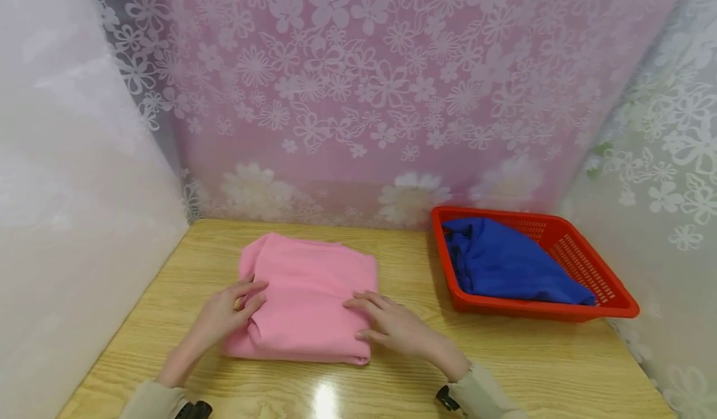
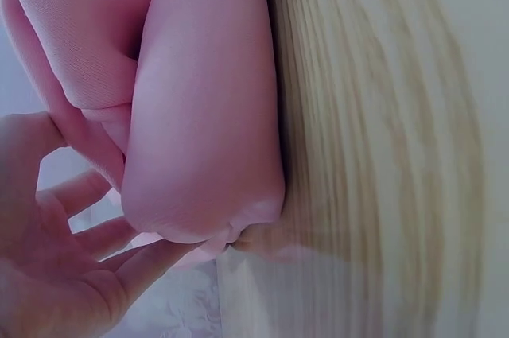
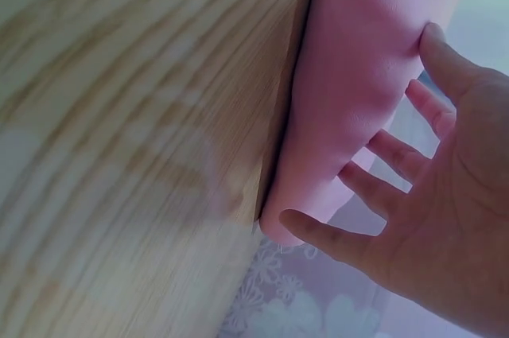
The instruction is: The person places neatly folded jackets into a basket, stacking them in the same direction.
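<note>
A folded pink cloth (image 1: pixel 313 294) lies on the wooden table in front of me, its near edge rolled into a thick fold. My left hand (image 1: pixel 232 310) touches the cloth's left side. In the left wrist view, that hand's fingers (image 2: pixel 103 235) are spread against the fabric's end. My right hand (image 1: pixel 392 325) rests on the right side of the cloth with its fingers spread. Seen from the right wrist, the right fingertips (image 3: pixel 350 171) touch the pink fabric (image 3: pixel 350 75), and nothing is gripped. The undersides of the folds are hidden.
A red plastic basket (image 1: pixel 607 276) stands at the right of the table (image 1: pixel 409 263), with a blue cloth (image 1: pixel 504 263) inside. Flower-patterned curtains (image 1: pixel 358 95) hang behind the table and along both sides.
</note>
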Demonstrator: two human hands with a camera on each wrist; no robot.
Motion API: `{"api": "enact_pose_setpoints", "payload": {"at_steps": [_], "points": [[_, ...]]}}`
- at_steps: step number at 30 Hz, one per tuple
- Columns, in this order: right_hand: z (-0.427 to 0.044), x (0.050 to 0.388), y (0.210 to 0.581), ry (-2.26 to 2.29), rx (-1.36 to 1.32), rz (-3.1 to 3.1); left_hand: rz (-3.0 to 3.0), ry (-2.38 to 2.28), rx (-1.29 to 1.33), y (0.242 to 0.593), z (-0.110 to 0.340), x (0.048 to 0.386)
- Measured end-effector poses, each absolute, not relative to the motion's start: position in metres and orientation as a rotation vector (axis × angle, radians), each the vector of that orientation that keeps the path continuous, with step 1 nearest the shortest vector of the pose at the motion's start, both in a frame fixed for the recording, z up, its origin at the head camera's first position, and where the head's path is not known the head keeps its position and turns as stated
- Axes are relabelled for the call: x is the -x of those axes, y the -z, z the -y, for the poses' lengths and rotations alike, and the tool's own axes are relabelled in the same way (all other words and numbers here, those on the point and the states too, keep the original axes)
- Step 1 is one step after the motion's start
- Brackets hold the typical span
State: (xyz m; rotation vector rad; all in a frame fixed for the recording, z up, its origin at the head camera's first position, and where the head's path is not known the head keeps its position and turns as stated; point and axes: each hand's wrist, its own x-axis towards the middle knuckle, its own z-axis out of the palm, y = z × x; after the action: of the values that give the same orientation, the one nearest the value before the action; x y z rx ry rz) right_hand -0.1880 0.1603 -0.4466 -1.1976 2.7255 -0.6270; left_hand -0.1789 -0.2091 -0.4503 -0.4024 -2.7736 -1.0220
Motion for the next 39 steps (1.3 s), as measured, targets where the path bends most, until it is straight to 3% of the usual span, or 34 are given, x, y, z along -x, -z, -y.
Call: {"api": "enact_pose_setpoints", "payload": {"at_steps": [39], "points": [[-0.246, 0.168, 0.448, 0.875, 1.027, -2.732, 2.789, 1.009, 0.508, 0.456, 0.12, 0.192]]}}
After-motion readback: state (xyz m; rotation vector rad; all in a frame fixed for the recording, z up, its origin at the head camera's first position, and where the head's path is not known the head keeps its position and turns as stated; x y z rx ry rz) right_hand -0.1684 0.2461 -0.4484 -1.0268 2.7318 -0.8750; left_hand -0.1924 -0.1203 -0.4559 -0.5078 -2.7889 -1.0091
